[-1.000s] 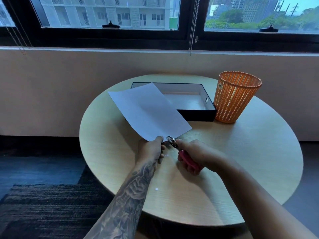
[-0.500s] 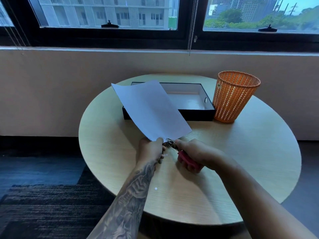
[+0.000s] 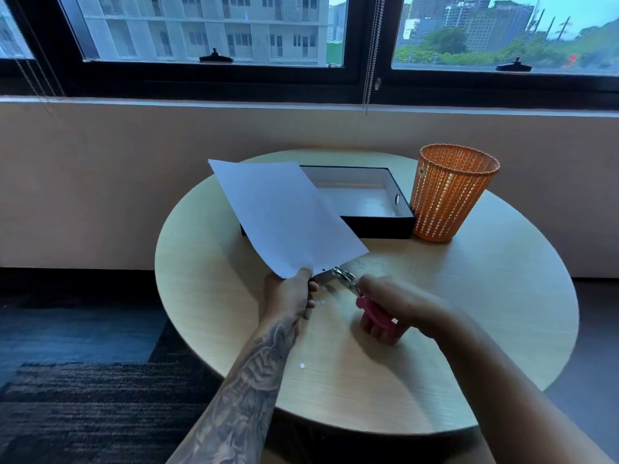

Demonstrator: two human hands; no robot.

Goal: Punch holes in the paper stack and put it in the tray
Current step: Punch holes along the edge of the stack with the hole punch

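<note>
My left hand (image 3: 291,293) pinches the near corner of a white paper stack (image 3: 281,216), which tilts up and away over the round table. A small punched hole shows near that corner. My right hand (image 3: 395,306) grips a hole punch (image 3: 365,299) with pink handles; its metal jaws sit at the paper's near edge, just right of my left thumb. Behind the paper lies a black tray (image 3: 378,226) with a pale inside, its left part hidden by the sheets.
An orange mesh basket (image 3: 449,192) stands right of the tray. Small white paper dots (image 3: 302,365) lie on the wooden table (image 3: 469,313). A wall and window ledge run behind the table; dark carpet lies at the left.
The paper stack has tilted more upright and swung left. The punch handles have spread apart in my right hand, and another paper dot lies under the punch.
</note>
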